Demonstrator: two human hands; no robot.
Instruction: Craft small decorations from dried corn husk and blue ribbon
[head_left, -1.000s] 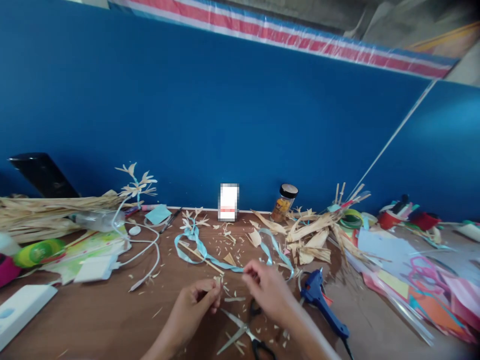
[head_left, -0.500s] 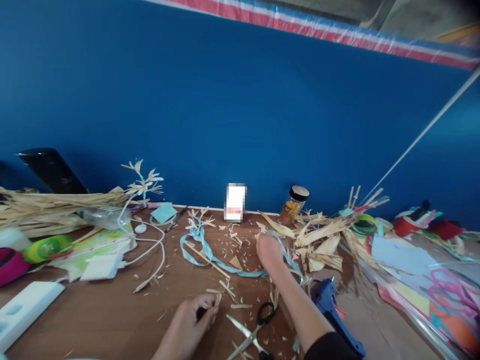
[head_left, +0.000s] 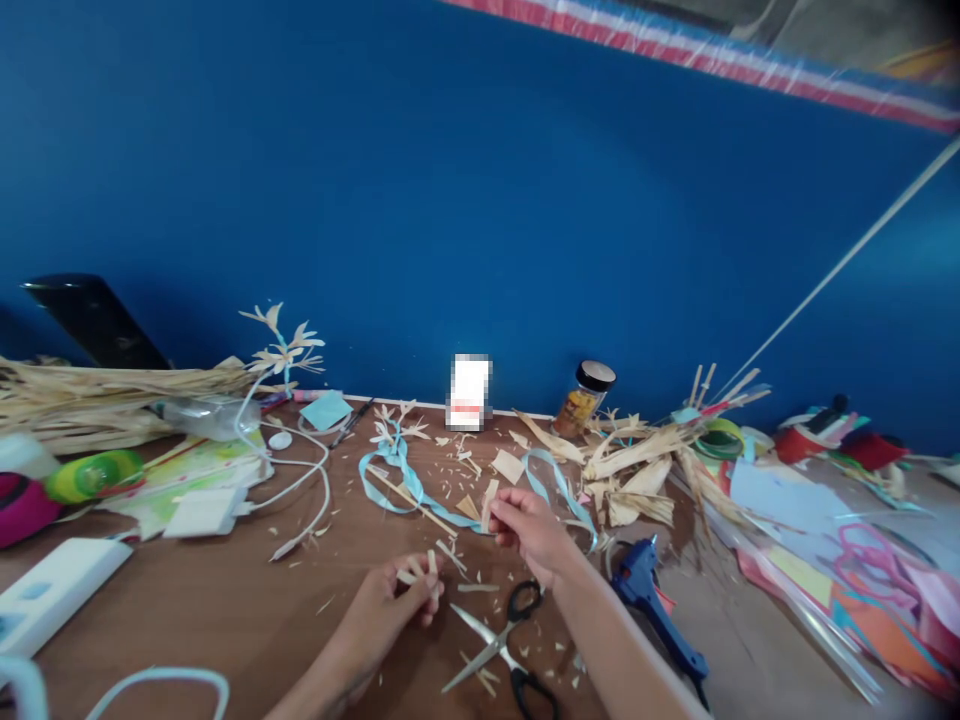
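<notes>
Husk strip [head_left: 489, 505], pale, flat and roughly oblong, stands on end in the right hand [head_left: 531, 528], whose grip pinches it between thumb and fingertips over the middle of the bench [head_left: 210, 600]. The left hand [head_left: 390, 600], nearer the body, has its grip closed on small husk slips [head_left: 433, 565] that poke out past the thumb; how many it holds I cannot tell. The hands are apart, and the strip does not touch the slips.

As for progress, one tall spray [head_left: 298, 352] at the back left looks complete: pointed, curling petals in tiers along a blue-wrapped stem, in front of the smooth blue panel [head_left: 480, 200]. A shorter spray [head_left: 393, 428] seems only part done, its petals in one cluster and a long tail of light blue ribbon [head_left: 409, 480] unwound near a thin, bare stick [head_left: 431, 518]. The pieces in hand are loose, joined to neither spray, so that part appears undone.

Dry, papery husk lies in a crumpled heap [head_left: 641, 460] to the right, so material seems plentiful. Scissors [head_left: 499, 640] with black finger loops lie spread between the forearms, among splintery scraps [head_left: 478, 588], and a blue plastic glue gun [head_left: 637, 572] rests just right of the right forearm
</notes>
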